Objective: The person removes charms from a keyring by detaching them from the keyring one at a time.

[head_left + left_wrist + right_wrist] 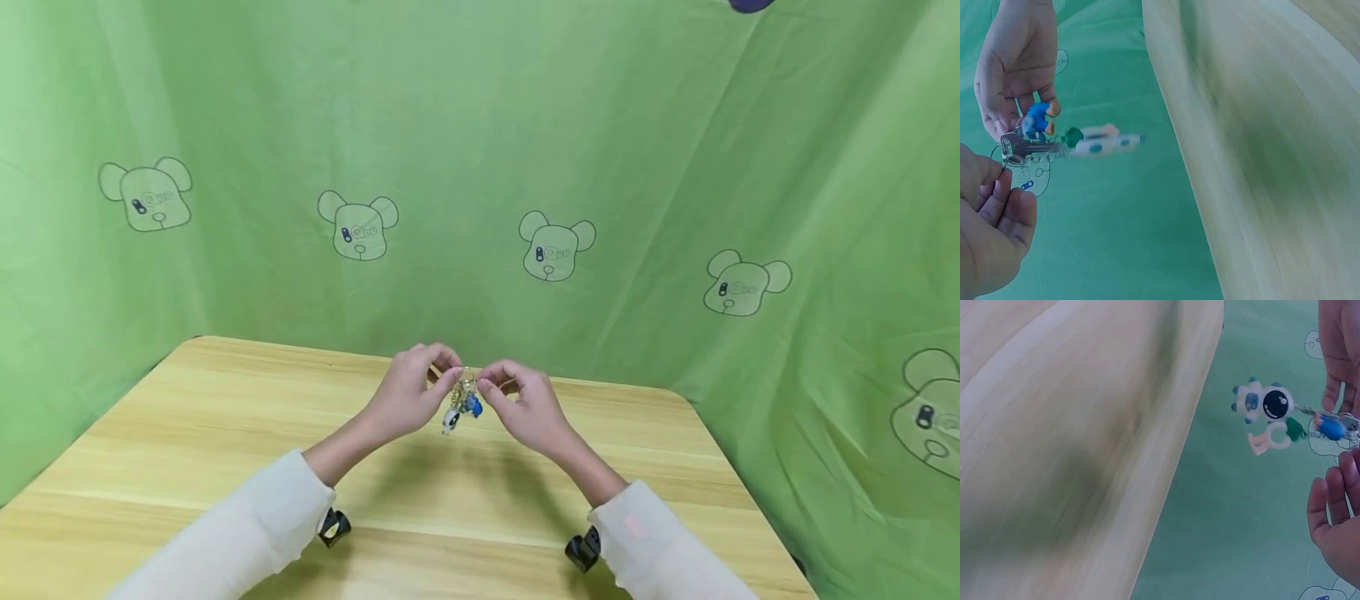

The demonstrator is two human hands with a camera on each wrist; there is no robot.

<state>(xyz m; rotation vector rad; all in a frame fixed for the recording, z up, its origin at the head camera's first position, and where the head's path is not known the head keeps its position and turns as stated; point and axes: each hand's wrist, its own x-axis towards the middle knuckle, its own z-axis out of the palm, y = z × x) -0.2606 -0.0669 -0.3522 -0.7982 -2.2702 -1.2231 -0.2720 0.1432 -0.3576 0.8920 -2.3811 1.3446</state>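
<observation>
Above the table, my left hand (411, 390) and right hand (529, 404) pinch opposite sides of a metal key ring (467, 372) with thumbs and fingertips. Several small figure charms hang from it on short chains. One is a white astronaut (1275, 403) with a black visor and blue patches. Beside it dangles a green-topped charm (1296, 430) with white and pink parts, blurred in the left wrist view. A blue figure (1036, 119) with orange ends hangs close under the ring, nearer the right hand. The fingers partly hide the ring.
The wood-grain table (465, 517) lies below both hands. Behind it and at the sides hangs a green curtain (450, 125) printed with bear heads. Black wrist devices (334, 527) show below both pale sleeves (247, 525).
</observation>
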